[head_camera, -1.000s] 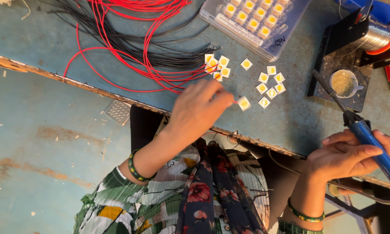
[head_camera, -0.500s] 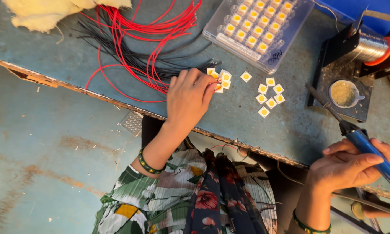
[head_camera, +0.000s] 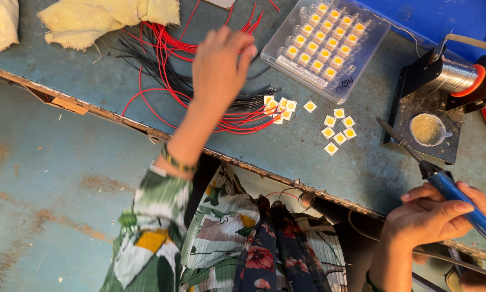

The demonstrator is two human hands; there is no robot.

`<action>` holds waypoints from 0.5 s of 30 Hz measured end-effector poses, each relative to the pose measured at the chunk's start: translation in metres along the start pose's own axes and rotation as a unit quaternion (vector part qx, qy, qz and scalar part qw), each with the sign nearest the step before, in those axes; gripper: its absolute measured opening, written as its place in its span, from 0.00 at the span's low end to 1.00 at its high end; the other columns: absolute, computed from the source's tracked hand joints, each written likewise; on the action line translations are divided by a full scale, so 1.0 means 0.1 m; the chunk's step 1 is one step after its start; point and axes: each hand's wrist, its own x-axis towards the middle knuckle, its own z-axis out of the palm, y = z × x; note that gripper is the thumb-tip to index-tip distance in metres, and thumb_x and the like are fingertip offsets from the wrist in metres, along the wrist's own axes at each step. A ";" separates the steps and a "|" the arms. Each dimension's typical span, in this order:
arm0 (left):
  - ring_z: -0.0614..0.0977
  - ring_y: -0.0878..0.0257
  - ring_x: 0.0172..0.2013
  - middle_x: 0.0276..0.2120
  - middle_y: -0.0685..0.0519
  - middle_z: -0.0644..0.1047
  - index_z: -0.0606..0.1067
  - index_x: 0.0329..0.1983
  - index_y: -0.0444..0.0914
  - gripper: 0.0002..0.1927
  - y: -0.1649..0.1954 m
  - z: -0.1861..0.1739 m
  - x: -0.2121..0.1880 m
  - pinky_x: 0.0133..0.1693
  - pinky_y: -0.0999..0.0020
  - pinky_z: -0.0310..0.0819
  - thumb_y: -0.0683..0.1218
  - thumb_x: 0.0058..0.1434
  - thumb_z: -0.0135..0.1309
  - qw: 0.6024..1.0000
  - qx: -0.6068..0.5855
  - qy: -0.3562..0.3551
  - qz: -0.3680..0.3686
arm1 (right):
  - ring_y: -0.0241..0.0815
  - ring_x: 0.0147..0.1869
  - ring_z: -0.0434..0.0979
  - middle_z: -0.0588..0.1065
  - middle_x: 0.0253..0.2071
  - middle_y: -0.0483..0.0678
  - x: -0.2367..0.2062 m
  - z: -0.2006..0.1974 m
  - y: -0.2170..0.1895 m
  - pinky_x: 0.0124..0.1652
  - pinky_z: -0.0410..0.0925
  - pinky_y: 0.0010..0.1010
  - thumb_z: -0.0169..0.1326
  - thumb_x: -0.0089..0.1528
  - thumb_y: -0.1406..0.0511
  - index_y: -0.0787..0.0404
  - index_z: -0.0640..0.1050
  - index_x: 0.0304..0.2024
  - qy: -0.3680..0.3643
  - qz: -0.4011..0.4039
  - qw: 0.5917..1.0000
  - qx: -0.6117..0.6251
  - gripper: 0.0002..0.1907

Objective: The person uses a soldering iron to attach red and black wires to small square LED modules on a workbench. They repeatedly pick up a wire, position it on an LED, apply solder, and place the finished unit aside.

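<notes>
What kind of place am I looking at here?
Most likely a small electronics soldering bench. The right hand holds a blue-handled soldering iron beside a solder wire spool; small square LED chips lie loose and in a clear plastic tray, and the left hand is above red and black wires.

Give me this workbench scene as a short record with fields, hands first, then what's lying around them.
left hand: open, reaching over the red and black wires, holding nothing visible
right hand: gripping a blue-handled soldering iron, tip toward the stand
loose chips: small white squares with yellow centres, scattered on the bench
tray: clear plastic, rows of the same chips
stand: black, with solder spool and a small round tin
cloth: yellowish rag, bench's far edge
</notes>
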 end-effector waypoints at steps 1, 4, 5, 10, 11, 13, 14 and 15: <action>0.77 0.50 0.44 0.39 0.51 0.76 0.80 0.45 0.42 0.09 -0.14 0.07 0.13 0.44 0.53 0.70 0.51 0.67 0.61 1.000 0.017 -0.009 -0.012 | 0.42 0.22 0.65 0.62 0.30 0.50 0.01 0.02 -0.01 0.22 0.56 0.23 0.41 0.83 0.47 0.62 0.64 0.59 0.003 0.004 1.000 0.006 0.24; 0.79 0.49 0.43 0.36 0.50 0.78 0.81 0.35 0.42 0.13 -0.48 0.33 0.38 0.43 0.50 0.70 0.55 0.55 0.67 0.991 0.105 -0.076 -0.041 | 0.41 0.22 0.66 0.63 0.33 0.50 0.03 0.07 -0.05 0.21 0.56 0.22 0.42 0.81 0.46 0.62 0.64 0.57 0.020 0.002 1.000 0.015 0.25; 0.79 0.50 0.43 0.36 0.50 0.79 0.82 0.35 0.43 0.13 -0.54 0.43 0.40 0.43 0.50 0.70 0.54 0.55 0.67 0.989 0.111 -0.088 -0.040 | 0.41 0.23 0.66 0.63 0.35 0.51 0.02 0.09 -0.06 0.21 0.57 0.22 0.43 0.80 0.46 0.62 0.64 0.56 0.025 0.001 1.000 0.013 0.25; 0.82 0.50 0.41 0.34 0.50 0.82 0.82 0.32 0.44 0.10 -0.72 0.70 0.43 0.42 0.49 0.71 0.53 0.55 0.68 0.982 0.139 -0.123 -0.028 | 0.40 0.24 0.67 0.66 0.39 0.52 0.01 0.08 -0.03 0.22 0.58 0.22 0.45 0.79 0.47 0.62 0.65 0.56 0.028 0.007 0.999 0.044 0.25; 0.82 0.49 0.39 0.33 0.49 0.82 0.82 0.32 0.44 0.09 -0.74 0.71 0.43 0.41 0.49 0.72 0.52 0.56 0.68 0.984 0.123 -0.121 -0.033 | 0.40 0.24 0.67 0.66 0.38 0.52 0.02 0.06 -0.02 0.22 0.58 0.21 0.45 0.79 0.47 0.62 0.66 0.56 0.027 0.011 0.998 0.053 0.25; 0.83 0.48 0.36 0.31 0.48 0.82 0.83 0.31 0.45 0.07 -0.82 0.66 0.47 0.39 0.49 0.73 0.51 0.57 0.67 0.988 0.095 -0.117 -0.040 | 0.40 0.24 0.68 0.68 0.37 0.54 0.01 0.05 -0.01 0.23 0.58 0.21 0.46 0.79 0.47 0.62 0.66 0.56 0.027 0.018 0.997 0.064 0.24; 0.83 0.50 0.35 0.31 0.49 0.82 0.83 0.32 0.44 0.07 -0.87 0.62 0.49 0.38 0.52 0.73 0.51 0.58 0.67 0.991 0.039 -0.118 -0.055 | 0.40 0.24 0.68 0.69 0.37 0.54 0.01 0.04 -0.01 0.23 0.58 0.21 0.46 0.79 0.47 0.62 0.66 0.56 0.027 0.019 0.997 0.067 0.24; 0.83 0.53 0.35 0.31 0.50 0.82 0.83 0.34 0.43 0.07 -0.92 0.57 0.52 0.37 0.55 0.74 0.50 0.59 0.67 0.990 -0.017 -0.119 -0.068 | 0.40 0.24 0.68 0.70 0.37 0.55 0.01 0.05 0.00 0.23 0.59 0.21 0.46 0.79 0.47 0.62 0.66 0.56 0.027 0.021 0.997 0.069 0.24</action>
